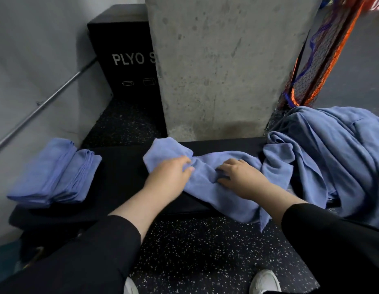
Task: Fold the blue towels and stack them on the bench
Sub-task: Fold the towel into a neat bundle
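Our black sleeves [103, 247] are filling the near frame above white shoes [264, 282]. Our left hand [170, 174] and right hand [240, 177] are both gripping one crumpled blue towel [216, 187], fingers curled into its bunched middle. It is lying across the black bench [120, 175], its near edge hanging over the front. Folded towels [54, 172] are sitting stacked at the bench's left end, bare padding between. An unfolded pile [333, 153] is crowding the right end. A concrete pillar [222, 66] is standing just behind.

Blue towels [218, 166], black bench [120, 172], white-speckled black floor [205, 251]
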The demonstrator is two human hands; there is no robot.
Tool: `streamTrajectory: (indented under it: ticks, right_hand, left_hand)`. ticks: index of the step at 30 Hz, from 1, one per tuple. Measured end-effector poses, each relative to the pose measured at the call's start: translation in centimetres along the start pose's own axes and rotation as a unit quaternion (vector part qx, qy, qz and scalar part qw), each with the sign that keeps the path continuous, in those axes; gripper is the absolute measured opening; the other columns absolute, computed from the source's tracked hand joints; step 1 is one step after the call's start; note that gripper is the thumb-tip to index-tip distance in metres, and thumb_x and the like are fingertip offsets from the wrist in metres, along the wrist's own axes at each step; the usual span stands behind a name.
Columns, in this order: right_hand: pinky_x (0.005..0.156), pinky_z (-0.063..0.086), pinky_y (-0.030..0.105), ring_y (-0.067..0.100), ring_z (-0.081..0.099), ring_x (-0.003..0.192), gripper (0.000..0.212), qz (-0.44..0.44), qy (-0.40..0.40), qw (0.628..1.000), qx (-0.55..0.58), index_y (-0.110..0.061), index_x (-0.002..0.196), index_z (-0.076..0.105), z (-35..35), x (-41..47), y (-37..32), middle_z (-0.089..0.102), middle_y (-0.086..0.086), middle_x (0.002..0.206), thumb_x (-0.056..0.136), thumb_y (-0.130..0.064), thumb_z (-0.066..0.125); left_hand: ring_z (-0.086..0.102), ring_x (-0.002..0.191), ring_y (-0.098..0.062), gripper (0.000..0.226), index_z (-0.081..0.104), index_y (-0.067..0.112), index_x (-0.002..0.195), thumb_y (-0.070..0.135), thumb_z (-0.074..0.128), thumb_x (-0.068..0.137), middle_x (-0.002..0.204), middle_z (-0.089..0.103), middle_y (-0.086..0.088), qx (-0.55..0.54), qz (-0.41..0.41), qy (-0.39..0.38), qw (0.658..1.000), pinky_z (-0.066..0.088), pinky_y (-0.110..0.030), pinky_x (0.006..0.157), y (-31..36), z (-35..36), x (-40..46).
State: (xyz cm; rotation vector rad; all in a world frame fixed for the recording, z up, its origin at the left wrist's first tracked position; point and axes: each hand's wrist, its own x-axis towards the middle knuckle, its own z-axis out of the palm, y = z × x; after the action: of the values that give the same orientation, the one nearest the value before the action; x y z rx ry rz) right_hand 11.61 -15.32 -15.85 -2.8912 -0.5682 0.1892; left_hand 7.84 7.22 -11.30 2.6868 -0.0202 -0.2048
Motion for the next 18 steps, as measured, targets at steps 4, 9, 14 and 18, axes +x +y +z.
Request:
streamTrajectory:
  ticks: [4,9,14,18]
  right_hand:
    - [0.093,0.049,0.043,0.028,0.051,0.122,0.052,0.059,-0.01,0.998,-0.001,-0.028,0.129,0.057,-0.2,-0.6,0.8,0.053,-0.002,0.133,0.087,-0.059,0.062]
    - [0.106,0.041,0.041,0.022,0.034,0.142,0.078,0.07,-0.049,0.996,-0.03,-0.026,0.148,0.038,-0.9,-2.2,2.8,0.035,-0.002,0.154,0.086,-0.066,0.06]
    - [0.116,0.03,0.042,0.021,0.026,0.149,0.085,0.077,-0.073,0.994,-0.023,-0.028,0.157,0.025,-1.3,-3.5,4.8,0.016,-0.006,0.166,0.089,-0.068,0.056]
    - [0.106,0.041,0.044,0.019,0.039,0.141,0.066,0.066,-0.065,0.996,0.002,-0.029,0.152,0.036,-1.4,-3.5,5.9,0.026,-0.008,0.162,0.095,-0.05,0.06]
  left_hand:
    - [0.018,0.154,-0.024,0.065,0.019,0.036,0.159,0.06,0.039,0.101,0.169,0.014,-0.002,0.135,0.082,-0.142,0.977,0.023,-0.052,0.121,0.1,4.3,-1.4]
    - [-0.007,0.156,-0.016,0.066,0.013,0.038,0.16,0.065,0.026,0.101,0.17,-0.008,0.005,0.121,0.05,-0.141,0.981,0.001,-0.051,0.125,-1.0,4.7,1.0]
    - [-0.007,0.156,-0.016,0.067,0.012,0.041,0.16,0.062,0.035,0.101,0.17,-0.006,0.006,0.137,0.023,-0.103,0.985,0.0,-0.053,0.124,-4.0,3.7,3.3]
    - [0.013,0.155,-0.015,0.048,0.039,0.036,0.152,0.046,0.041,0.105,0.169,0.015,0.001,0.181,0.013,-0.027,0.983,0.01,-0.047,0.122,-3.8,3.3,3.7]
